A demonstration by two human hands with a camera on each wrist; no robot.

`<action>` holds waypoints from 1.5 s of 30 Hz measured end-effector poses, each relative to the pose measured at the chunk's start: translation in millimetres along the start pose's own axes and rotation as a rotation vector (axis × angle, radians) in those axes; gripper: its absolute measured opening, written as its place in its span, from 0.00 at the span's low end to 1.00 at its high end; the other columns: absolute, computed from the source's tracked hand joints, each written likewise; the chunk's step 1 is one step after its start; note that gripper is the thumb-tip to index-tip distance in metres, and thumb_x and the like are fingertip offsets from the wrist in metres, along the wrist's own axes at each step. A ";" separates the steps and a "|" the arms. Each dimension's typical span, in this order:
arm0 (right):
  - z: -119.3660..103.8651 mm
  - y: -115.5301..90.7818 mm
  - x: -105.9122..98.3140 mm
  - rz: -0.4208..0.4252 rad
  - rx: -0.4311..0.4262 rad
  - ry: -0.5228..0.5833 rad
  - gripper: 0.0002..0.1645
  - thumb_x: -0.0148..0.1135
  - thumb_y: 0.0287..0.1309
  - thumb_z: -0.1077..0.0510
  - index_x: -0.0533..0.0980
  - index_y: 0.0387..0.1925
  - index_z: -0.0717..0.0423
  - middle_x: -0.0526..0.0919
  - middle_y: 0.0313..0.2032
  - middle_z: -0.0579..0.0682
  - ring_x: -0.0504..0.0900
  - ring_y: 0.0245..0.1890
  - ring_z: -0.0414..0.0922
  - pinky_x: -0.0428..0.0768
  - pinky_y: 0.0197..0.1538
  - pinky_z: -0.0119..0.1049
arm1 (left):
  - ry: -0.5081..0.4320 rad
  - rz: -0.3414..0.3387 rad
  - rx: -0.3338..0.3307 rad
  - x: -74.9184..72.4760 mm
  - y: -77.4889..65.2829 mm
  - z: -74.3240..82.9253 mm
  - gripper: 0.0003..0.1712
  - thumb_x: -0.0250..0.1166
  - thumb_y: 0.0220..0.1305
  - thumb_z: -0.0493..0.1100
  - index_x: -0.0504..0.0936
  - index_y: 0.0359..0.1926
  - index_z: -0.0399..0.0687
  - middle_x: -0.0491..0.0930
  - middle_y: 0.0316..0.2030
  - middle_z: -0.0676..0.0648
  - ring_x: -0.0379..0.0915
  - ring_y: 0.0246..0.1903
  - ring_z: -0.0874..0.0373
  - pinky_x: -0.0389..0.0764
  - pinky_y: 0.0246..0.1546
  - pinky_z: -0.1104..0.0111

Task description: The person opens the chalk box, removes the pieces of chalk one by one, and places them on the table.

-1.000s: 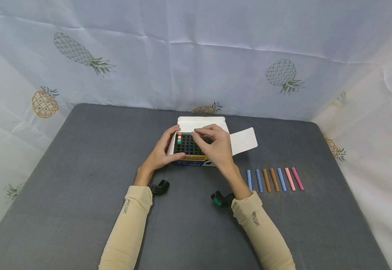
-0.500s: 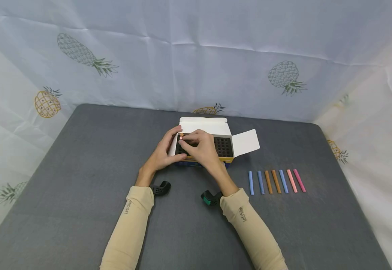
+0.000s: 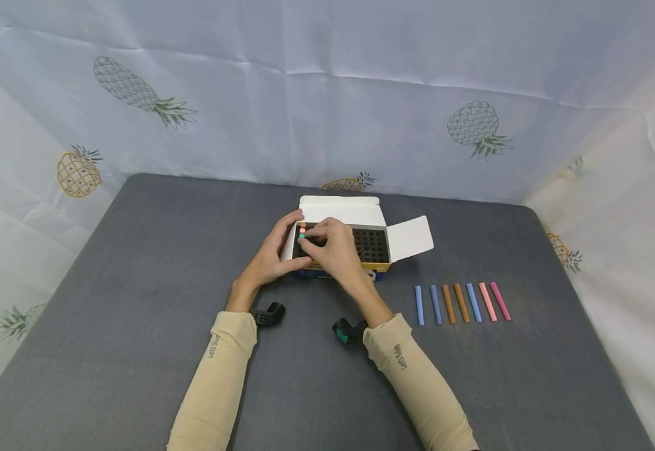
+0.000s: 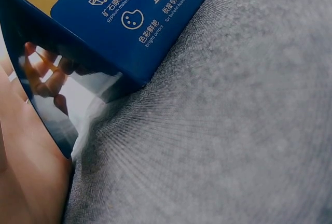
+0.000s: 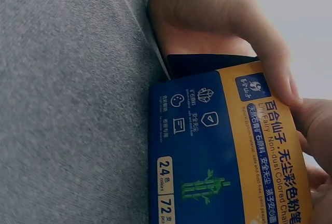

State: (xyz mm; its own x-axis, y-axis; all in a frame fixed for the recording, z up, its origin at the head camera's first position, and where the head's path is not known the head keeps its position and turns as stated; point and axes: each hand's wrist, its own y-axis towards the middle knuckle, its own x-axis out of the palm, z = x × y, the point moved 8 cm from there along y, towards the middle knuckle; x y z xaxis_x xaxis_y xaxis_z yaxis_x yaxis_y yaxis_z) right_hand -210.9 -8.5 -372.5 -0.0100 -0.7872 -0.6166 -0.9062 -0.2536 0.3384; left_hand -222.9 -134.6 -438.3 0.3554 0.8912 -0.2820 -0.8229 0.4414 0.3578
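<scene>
One chalk box [image 3: 382,267], opened on the grey table [image 3: 124,326], its left end gripped by the left hand [image 3: 267,260]; one green chalk [image 3: 302,237], at the box's left side, pinched by the right hand [image 3: 337,250], best moved straight up or down, without knocking the pink chalk [image 3: 302,230] beside it.
</scene>
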 end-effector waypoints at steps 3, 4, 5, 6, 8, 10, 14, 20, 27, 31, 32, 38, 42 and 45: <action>-1.1 0.1 -0.4 0.015 -0.007 0.023 0.09 0.71 0.61 0.62 0.89 0.40 0.64 0.84 0.36 0.59 0.87 0.32 0.50 0.85 0.36 0.37 | -0.001 0.001 -0.004 -0.8 -0.9 -0.4 0.50 0.72 0.62 0.37 0.54 0.79 0.42 0.51 0.80 0.40 0.52 0.78 0.44 0.60 0.74 0.46; -1.7 0.0 -1.4 0.027 -0.011 0.035 0.09 0.70 0.62 0.62 0.89 0.40 0.64 0.85 0.36 0.59 0.87 0.32 0.50 0.86 0.36 0.38 | 0.001 0.000 -0.003 -0.8 -1.1 0.0 0.50 0.72 0.62 0.37 0.55 0.79 0.42 0.51 0.80 0.40 0.52 0.78 0.44 0.60 0.74 0.46; -2.2 0.2 -2.6 0.042 -0.015 0.045 0.09 0.70 0.62 0.61 0.89 0.41 0.63 0.85 0.36 0.59 0.87 0.33 0.51 0.86 0.37 0.39 | 0.002 0.000 -0.003 -0.9 -1.2 0.7 0.51 0.73 0.61 0.37 0.54 0.79 0.42 0.51 0.80 0.40 0.52 0.78 0.44 0.60 0.74 0.46; -2.5 0.4 -3.8 0.056 -0.017 0.055 0.10 0.70 0.62 0.61 0.89 0.41 0.63 0.85 0.36 0.59 0.88 0.33 0.51 0.86 0.38 0.41 | 0.000 0.001 -0.003 -1.0 -1.3 0.9 0.51 0.73 0.61 0.36 0.54 0.79 0.42 0.51 0.80 0.39 0.52 0.78 0.44 0.60 0.74 0.46; -4.0 0.6 -6.0 0.082 -0.026 0.078 0.10 0.70 0.62 0.60 0.89 0.42 0.63 0.85 0.37 0.59 0.88 0.35 0.52 0.86 0.40 0.43 | -0.007 0.005 -0.003 -1.2 -1.4 1.5 0.52 0.73 0.59 0.34 0.54 0.79 0.41 0.51 0.80 0.38 0.52 0.78 0.43 0.60 0.74 0.45; -4.8 1.3 -6.6 0.097 -0.030 0.093 0.11 0.70 0.63 0.59 0.89 0.43 0.63 0.85 0.38 0.59 0.89 0.36 0.53 0.87 0.42 0.44 | -0.014 0.008 -0.003 -1.2 -1.5 1.4 0.54 0.73 0.58 0.32 0.53 0.79 0.40 0.50 0.80 0.37 0.53 0.77 0.42 0.60 0.73 0.44; -4.7 3.0 -4.2 0.096 -0.030 0.104 0.14 0.69 0.64 0.59 0.87 0.47 0.64 0.85 0.38 0.60 0.89 0.37 0.53 0.87 0.42 0.43 | -0.009 0.006 -0.006 -1.2 -1.7 1.2 0.54 0.74 0.59 0.33 0.53 0.80 0.41 0.50 0.80 0.38 0.55 0.77 0.42 0.62 0.72 0.45; -7.6 4.0 -7.2 0.107 -0.053 0.099 0.14 0.68 0.65 0.59 0.87 0.47 0.64 0.85 0.39 0.59 0.89 0.37 0.53 0.86 0.41 0.44 | -0.001 0.004 0.007 -1.7 0.2 0.6 0.51 0.73 0.64 0.49 0.54 0.79 0.42 0.50 0.80 0.39 0.51 0.79 0.43 0.59 0.75 0.44; -12.0 5.2 -15.7 0.125 -0.062 0.130 0.13 0.68 0.66 0.59 0.88 0.47 0.63 0.86 0.40 0.59 0.88 0.39 0.53 0.86 0.44 0.43 | 0.005 0.001 0.003 -1.0 0.2 0.5 0.53 0.72 0.65 0.54 0.53 0.80 0.43 0.50 0.80 0.40 0.49 0.79 0.43 0.56 0.76 0.42; -15.9 6.1 -23.6 0.148 -0.078 0.156 0.13 0.69 0.64 0.59 0.88 0.46 0.63 0.86 0.40 0.60 0.87 0.39 0.53 0.86 0.47 0.42 | 0.003 -0.003 -0.001 -0.6 1.3 1.4 0.51 0.72 0.64 0.44 0.53 0.80 0.44 0.52 0.79 0.40 0.58 0.74 0.43 0.63 0.72 0.46; -17.3 6.2 -25.9 0.154 -0.083 0.168 0.13 0.69 0.64 0.60 0.87 0.46 0.64 0.86 0.40 0.60 0.87 0.39 0.53 0.86 0.47 0.42 | 0.004 -0.003 -0.004 -0.7 1.7 1.8 0.52 0.73 0.63 0.41 0.53 0.80 0.44 0.52 0.79 0.39 0.60 0.72 0.43 0.65 0.70 0.46; -22.0 4.1 -41.6 0.182 -0.073 0.260 0.13 0.70 0.63 0.63 0.86 0.46 0.68 0.84 0.41 0.63 0.87 0.41 0.55 0.86 0.51 0.39 | -0.015 0.005 -0.023 -0.6 2.1 2.9 0.55 0.71 0.57 0.28 0.50 0.81 0.41 0.52 0.78 0.36 0.63 0.68 0.38 0.65 0.67 0.43; -22.9 0.6 -53.2 0.204 -0.067 0.283 0.12 0.69 0.62 0.65 0.87 0.44 0.69 0.83 0.41 0.63 0.86 0.42 0.56 0.86 0.52 0.41 | 0.000 0.003 -0.033 -0.3 2.0 2.3 0.54 0.71 0.57 0.28 0.52 0.80 0.41 0.51 0.79 0.37 0.59 0.72 0.39 0.63 0.70 0.42; -23.2 -2.2 -61.8 0.218 -0.071 0.279 0.11 0.69 0.62 0.66 0.87 0.44 0.69 0.83 0.41 0.64 0.86 0.41 0.57 0.86 0.52 0.43 | 0.022 0.006 -0.041 -1.0 1.4 1.3 0.53 0.71 0.58 0.30 0.53 0.80 0.43 0.51 0.80 0.39 0.56 0.75 0.42 0.62 0.72 0.44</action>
State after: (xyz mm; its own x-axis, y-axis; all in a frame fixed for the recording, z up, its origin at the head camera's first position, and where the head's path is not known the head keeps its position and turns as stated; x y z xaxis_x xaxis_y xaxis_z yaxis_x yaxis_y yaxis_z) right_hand -198.5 27.7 -318.6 -0.0746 -0.9479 -0.3098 -0.8637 -0.0938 0.4951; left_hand -223.8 -134.7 -436.4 0.3413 0.8910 -0.2995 -0.8423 0.4313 0.3232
